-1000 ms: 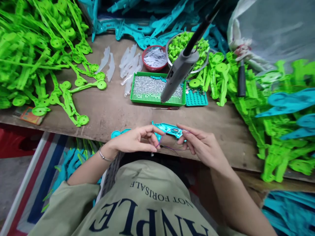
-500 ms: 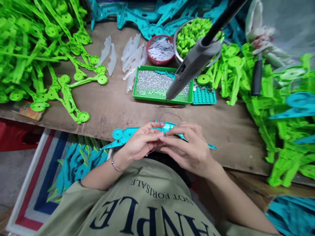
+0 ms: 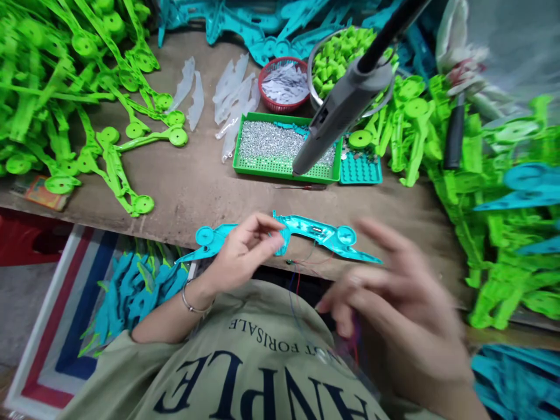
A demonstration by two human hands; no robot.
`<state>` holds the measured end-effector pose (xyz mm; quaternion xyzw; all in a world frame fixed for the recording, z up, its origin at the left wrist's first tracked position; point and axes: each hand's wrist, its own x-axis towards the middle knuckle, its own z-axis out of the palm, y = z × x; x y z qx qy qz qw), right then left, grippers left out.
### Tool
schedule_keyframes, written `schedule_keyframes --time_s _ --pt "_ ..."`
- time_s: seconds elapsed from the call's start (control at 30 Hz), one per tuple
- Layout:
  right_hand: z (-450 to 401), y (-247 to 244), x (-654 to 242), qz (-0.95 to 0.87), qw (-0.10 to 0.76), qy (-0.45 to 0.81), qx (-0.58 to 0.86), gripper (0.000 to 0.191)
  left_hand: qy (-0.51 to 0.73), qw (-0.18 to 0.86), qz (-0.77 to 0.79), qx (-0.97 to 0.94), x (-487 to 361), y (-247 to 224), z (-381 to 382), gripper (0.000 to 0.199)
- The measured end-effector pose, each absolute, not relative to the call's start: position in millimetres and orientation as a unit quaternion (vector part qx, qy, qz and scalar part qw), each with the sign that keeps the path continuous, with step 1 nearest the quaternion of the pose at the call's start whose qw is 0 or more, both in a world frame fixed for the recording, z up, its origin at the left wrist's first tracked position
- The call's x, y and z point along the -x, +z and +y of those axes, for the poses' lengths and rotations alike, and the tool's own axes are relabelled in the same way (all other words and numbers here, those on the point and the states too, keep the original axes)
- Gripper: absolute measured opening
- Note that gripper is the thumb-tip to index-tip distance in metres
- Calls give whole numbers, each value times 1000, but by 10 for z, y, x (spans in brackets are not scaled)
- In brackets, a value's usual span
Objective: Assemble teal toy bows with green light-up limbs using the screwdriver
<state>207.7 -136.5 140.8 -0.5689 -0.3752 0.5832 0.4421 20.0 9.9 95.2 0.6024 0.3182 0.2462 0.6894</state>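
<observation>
My left hand [image 3: 251, 248] has its fingers curled and the thumb close to the index finger, over the middle of a long teal plastic shell [image 3: 306, 226]. Whatever its fingertips hold, if anything, is hidden. The shell lies at the table's front edge, with round cups towards both ends and a small metallic piece inside its right half. Thin red and blue wires [image 3: 298, 284] trail from a tiny green piece [image 3: 289, 262] down over my shirt. My right hand [image 3: 394, 309], smeared by motion, is right of the shell, one finger stretched out; a purple and red wire bundle [image 3: 355, 341] shows beneath it.
A green tray [image 3: 286, 169] of small metal pieces stands behind the shell, with a grey-tipped rod [image 3: 324, 128] slanting over it. A thin screwdriver-like tool [image 3: 300, 186] lies in front. Green parts [image 3: 48, 87] pile at left and right; a red basket [image 3: 280, 106] stands behind.
My right hand has moved away from my left, to the right and towards my body. The shell's right half and the trailing wires are now uncovered. My left hand has hardly moved.
</observation>
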Motion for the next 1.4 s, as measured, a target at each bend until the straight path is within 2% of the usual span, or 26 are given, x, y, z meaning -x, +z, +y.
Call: schedule_keyframes --time_s 0.1,0.23,0.3,0.4,0.43,0.57,0.63,0.73,0.77,0.87,0.97,1.17,1.3,1.4 --pt "-1161 1161 -2004 -260 422 736 461 79 203 638 166 -724 -210 947 37 19" --pt "-1009 949 -1974 -211 391 799 404 81 234 570 153 -772 -189 865 -27 15" --pt "-1004 941 -1993 -254 391 757 459 68 249 514 178 -802 -155 813 -27 15" --pt "-1002 947 -2032 -375 395 584 601 27 279 407 219 -842 -119 734 -10 18" --pt "-994 935 -2044 -421 389 514 638 19 288 381 229 -848 -115 707 -4 18" --pt "-927 812 -2117 -581 329 276 692 18 282 355 225 -863 -106 616 28 20" --pt "-892 743 -2181 -636 284 201 689 22 238 344 230 -879 -83 586 66 37" --pt "-854 701 -2280 -694 195 124 682 26 147 300 264 -905 -28 537 148 75" --pt "-844 707 -2302 -713 162 98 675 27 123 290 272 -909 -11 512 174 80" --pt "-814 762 -2325 -761 77 29 644 28 98 281 279 -913 17 418 226 71" --pt "-782 812 -2299 -779 30 -4 627 28 101 277 285 -912 12 344 236 58" --pt "-736 806 -2203 -791 -10 -11 611 26 102 257 280 -919 -26 372 223 52" --pt "-738 745 -2204 -790 19 10 613 26 116 251 277 -920 -41 401 225 51" --pt "-751 648 -2262 -758 85 73 643 26 122 248 270 -923 -44 408 233 49"
